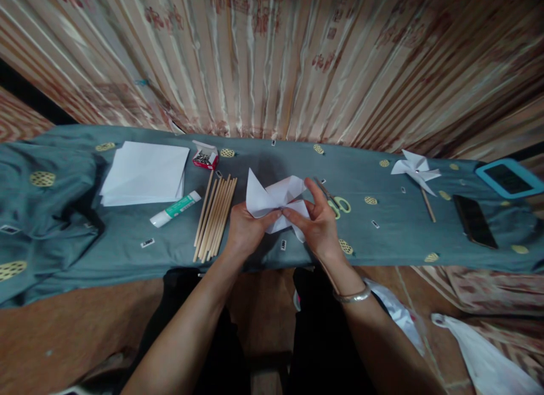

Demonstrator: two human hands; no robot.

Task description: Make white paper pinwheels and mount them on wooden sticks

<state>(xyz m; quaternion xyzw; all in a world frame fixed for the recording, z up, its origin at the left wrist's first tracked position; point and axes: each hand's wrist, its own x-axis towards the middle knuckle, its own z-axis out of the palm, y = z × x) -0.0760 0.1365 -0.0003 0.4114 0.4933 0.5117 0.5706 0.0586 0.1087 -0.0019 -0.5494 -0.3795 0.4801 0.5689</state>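
A white paper pinwheel (276, 196) is held between both hands above the cloth-covered table. My left hand (246, 228) grips its left side, the thumb pressed near the centre. From the right, my right hand (319, 222) pinches it, thumb tip beside the other thumb and the forefinger raised. Folded blades stand up at the upper left and right. What lies under the thumbs is hidden. Scissors (340, 204) with light green handles lie just beyond my right hand. Several wooden sticks (216, 219) lie in a bundle left of my left hand.
On the left are a stack of white paper (147, 171), a glue stick (175, 209) and a red box of metal pins (205, 157). At right lie a finished pinwheel on a stick (416, 171), a dark phone (474, 220) and a blue-framed tablet (510, 178). A curtain (272, 60) hangs behind.
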